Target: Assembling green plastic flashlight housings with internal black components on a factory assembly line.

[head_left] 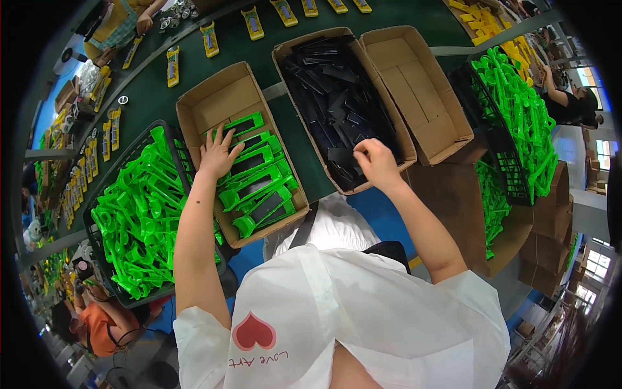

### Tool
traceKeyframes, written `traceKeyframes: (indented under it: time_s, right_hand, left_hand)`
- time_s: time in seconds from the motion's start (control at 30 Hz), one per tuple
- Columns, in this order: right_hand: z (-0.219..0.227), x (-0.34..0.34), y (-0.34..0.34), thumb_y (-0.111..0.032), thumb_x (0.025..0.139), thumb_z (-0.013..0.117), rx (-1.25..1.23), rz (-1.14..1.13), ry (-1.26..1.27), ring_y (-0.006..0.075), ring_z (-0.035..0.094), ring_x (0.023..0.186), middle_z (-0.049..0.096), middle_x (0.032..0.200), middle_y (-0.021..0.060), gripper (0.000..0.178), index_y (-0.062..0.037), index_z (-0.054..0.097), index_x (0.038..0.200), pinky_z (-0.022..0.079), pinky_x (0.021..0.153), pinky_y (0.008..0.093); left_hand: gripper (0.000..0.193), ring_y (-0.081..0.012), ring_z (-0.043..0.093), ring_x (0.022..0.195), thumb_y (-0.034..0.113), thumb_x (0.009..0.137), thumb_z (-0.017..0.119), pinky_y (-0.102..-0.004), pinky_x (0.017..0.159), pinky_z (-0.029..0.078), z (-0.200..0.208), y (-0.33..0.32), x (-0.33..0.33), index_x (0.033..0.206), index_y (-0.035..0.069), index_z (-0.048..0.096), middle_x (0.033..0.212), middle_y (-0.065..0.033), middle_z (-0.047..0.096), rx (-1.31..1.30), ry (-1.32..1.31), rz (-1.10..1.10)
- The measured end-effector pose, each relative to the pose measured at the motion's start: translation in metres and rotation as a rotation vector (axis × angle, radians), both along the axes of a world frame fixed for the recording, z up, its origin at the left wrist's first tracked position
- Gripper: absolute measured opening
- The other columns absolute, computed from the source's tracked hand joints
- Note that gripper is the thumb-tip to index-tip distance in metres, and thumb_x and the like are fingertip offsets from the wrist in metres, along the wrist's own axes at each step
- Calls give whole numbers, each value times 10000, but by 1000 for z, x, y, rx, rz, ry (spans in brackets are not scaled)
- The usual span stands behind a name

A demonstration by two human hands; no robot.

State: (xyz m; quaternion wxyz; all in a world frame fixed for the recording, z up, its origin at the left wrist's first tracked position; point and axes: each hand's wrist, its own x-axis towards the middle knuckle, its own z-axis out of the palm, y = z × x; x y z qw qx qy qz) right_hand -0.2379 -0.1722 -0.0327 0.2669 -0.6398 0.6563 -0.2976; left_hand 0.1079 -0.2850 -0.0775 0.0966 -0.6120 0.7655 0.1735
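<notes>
The left hand (219, 155) is spread wide, palm down, over glossy green plastic frames (262, 176) that lie stacked aslant in a cardboard box (220, 97); long and flat with rectangular openings, several have dark panels in them. The right hand (381, 165) is narrow, its fingers bent together at the near end of a second cardboard box (396, 129) full of thin, smooth, dark plates (337, 104) in a loose jumble; whether it grips one I cannot tell. Just right of that stands a shallow box (408, 78) of creased brown cardboard. A black plastic crate (178, 146) at left holds a tangle of shiny green pieces (139, 220); another crate (508, 165), latticed, stands right. On the far side, slim yellow objects (209, 39) lie spaced along the dark green surface (301, 149).
</notes>
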Motion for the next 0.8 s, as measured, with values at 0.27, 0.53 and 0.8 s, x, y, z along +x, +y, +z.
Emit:
traceKeyframes:
  time_s: [0.27, 0.53, 0.8]
  right_hand:
    - [-19, -27, -16, -164, 644, 689, 187, 102, 380, 338, 533, 866, 559, 883, 161, 331, -33, 531, 904, 434, 720, 400]
    - [-7, -15, -22, -264, 859, 515, 137, -160, -472, 43, 398, 449, 432, 563, -30, 202, -71, 463, 832, 308, 393, 170]
    - [33, 41, -13, -190, 865, 476, 432, -31, -875, 93, 574, 627, 582, 756, 47, 259, 2, 540, 1026, 470, 555, 202]
  left_hand:
    - [416, -337, 359, 1132, 280, 788, 561, -424, 930, 294, 28, 47, -6, 1109, 26, 484, 1186, -165, 440, -491, 444, 33]
    - [187, -209, 552, 694, 53, 760, 532, -298, 635, 450, 59, 104, 86, 940, 3, 547, 827, -101, 563, -727, 598, 802]
    - [405, -303, 505, 905, 113, 556, 722, -380, 727, 479, 34, 114, 94, 888, 32, 505, 1005, -154, 441, -288, -208, 272]
